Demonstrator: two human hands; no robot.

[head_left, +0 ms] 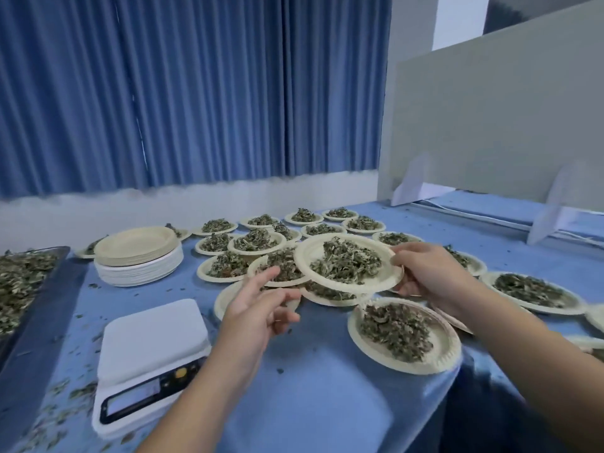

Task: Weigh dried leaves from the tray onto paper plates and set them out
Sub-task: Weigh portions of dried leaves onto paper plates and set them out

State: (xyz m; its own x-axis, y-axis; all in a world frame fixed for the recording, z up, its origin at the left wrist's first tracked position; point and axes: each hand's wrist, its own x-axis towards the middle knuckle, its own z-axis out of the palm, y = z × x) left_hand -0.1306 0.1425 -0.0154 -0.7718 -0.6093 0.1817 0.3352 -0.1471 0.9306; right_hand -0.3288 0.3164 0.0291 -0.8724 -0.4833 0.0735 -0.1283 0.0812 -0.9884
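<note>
My right hand grips the right rim of a paper plate heaped with dried leaves, holding it in the air above other filled plates. My left hand hovers just left of that plate with loose fingers, holding nothing. A white digital scale with a bare platform stands at the lower left. The metal tray of dried leaves lies at the far left edge. A stack of empty paper plates sits behind the scale.
Several filled plates cover the blue tablecloth from centre to right and back. Leaf crumbs are scattered around the scale. A grey partition board stands at the back right; blue curtains hang behind the table.
</note>
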